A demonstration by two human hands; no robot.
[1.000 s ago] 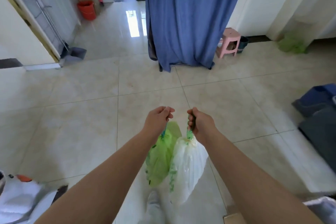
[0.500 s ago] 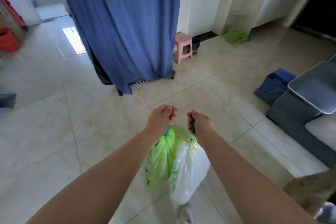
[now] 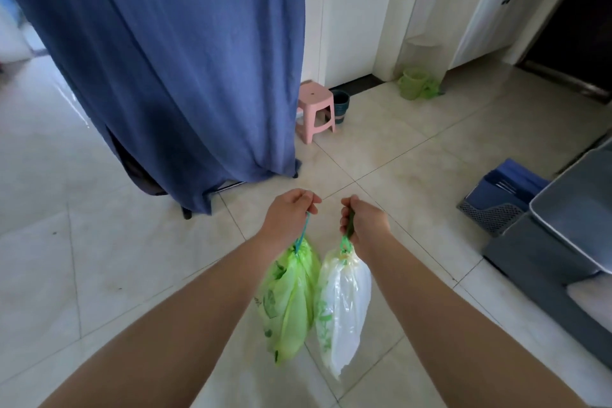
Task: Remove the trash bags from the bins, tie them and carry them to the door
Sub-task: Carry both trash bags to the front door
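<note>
While both arms extend forward: left hand [image 3: 288, 213] clenched on green bag [image 3: 288, 300] drawstring | right hand [image 3: 366, 222] clenched on white bag [image 3: 342, 311] | bags touching, hanging above floor [image 3: 99, 258] | green bin [image 3: 412, 83] at 1 o'clock

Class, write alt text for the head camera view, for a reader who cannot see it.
Two bare hands hold tied bags above a pale tiled floor: the left hand a green plastic trash bag, the right hand a white translucent trash bag. Ahead hang a blue fabric curtain, with a small pink plastic stool beside it.
</note>
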